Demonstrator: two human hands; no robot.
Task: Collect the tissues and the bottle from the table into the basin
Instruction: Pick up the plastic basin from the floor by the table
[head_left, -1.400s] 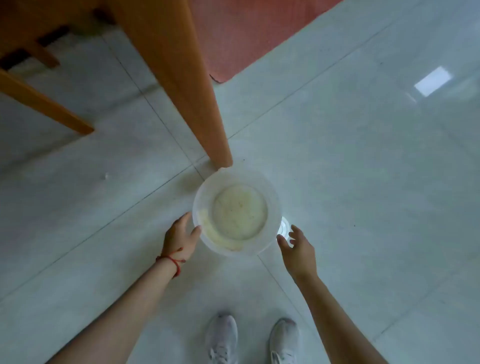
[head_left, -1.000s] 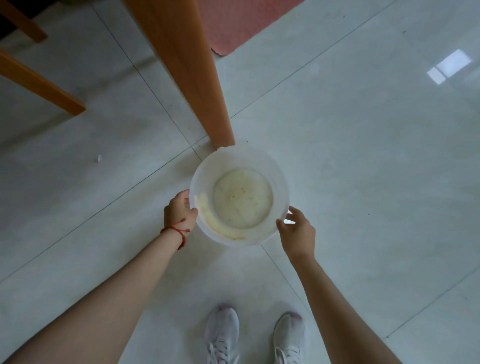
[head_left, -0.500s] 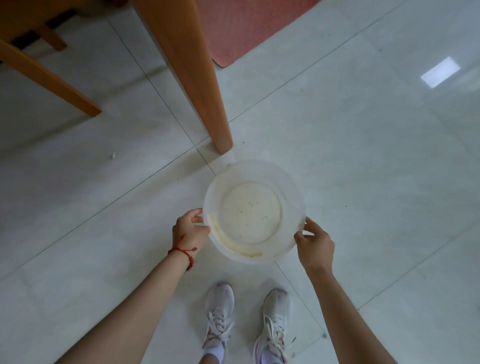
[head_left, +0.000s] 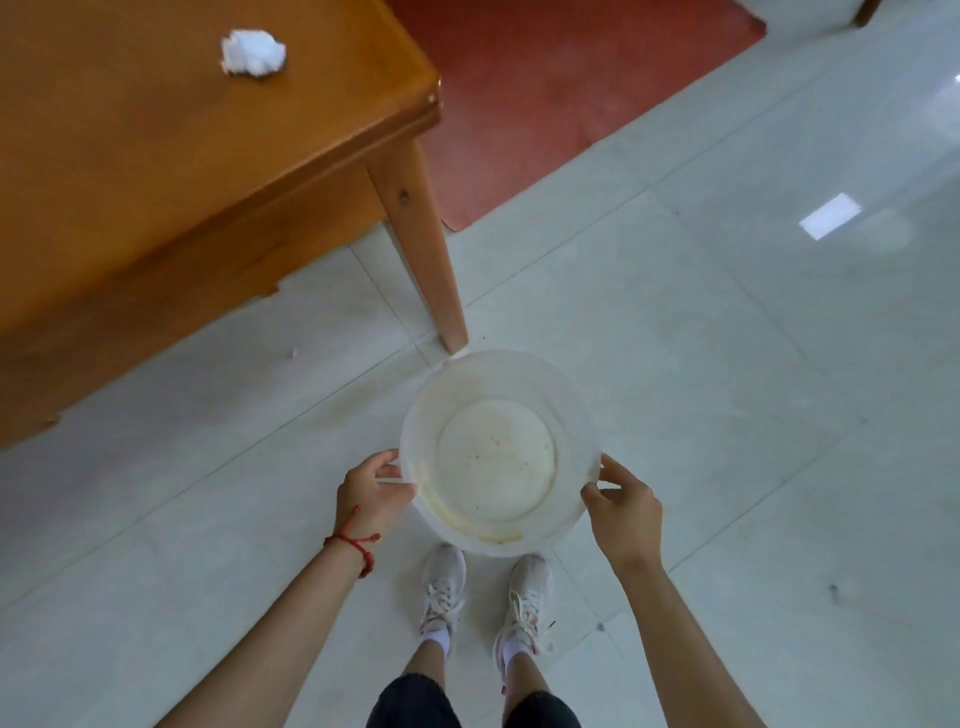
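Observation:
A round translucent white basin (head_left: 574, 415) with nothing in it is held in the air above the floor, in front of my feet. My left hand (head_left: 371, 493) grips its left rim and my right hand (head_left: 623, 512) grips its right rim. One crumpled white tissue (head_left: 253, 53) lies on the wooden table (head_left: 156, 156) at the upper left, well away from the basin. No bottle is in view.
The table's corner leg (head_left: 426, 249) stands just beyond the basin. A red mat (head_left: 561, 88) lies on the pale tiled floor (head_left: 727, 415) behind it. My white shoes (head_left: 485, 597) are below the basin.
Both hands closed on the basin's rim and lifted it off the floor by the table leg. The view rose, so the tabletop and tissue now show.

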